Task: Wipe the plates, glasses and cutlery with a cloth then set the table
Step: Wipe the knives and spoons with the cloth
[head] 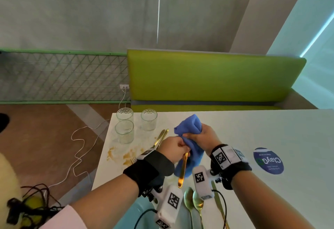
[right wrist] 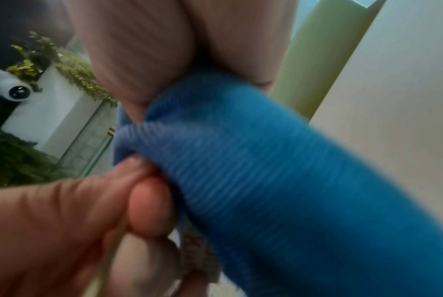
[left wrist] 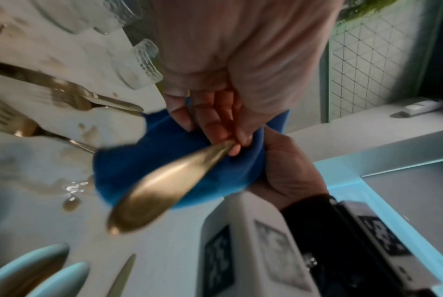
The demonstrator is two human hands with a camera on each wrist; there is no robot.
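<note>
A gold piece of cutlery [head: 182, 171] is pinched near its hidden upper end by the curled fingers of the left hand [head: 174, 148], its handle pointing down toward the person. The blue cloth [head: 189, 135] is bunched round that upper end and gripped by the right hand [head: 200, 136], closed just beyond the left fingers. A good wipe would likely be got by keeping the pinch firm while the cloth is drawn along the metal, clear of the glasses [head: 124, 134] standing on the counter [head: 271, 129] beyond the left fingers.
</note>
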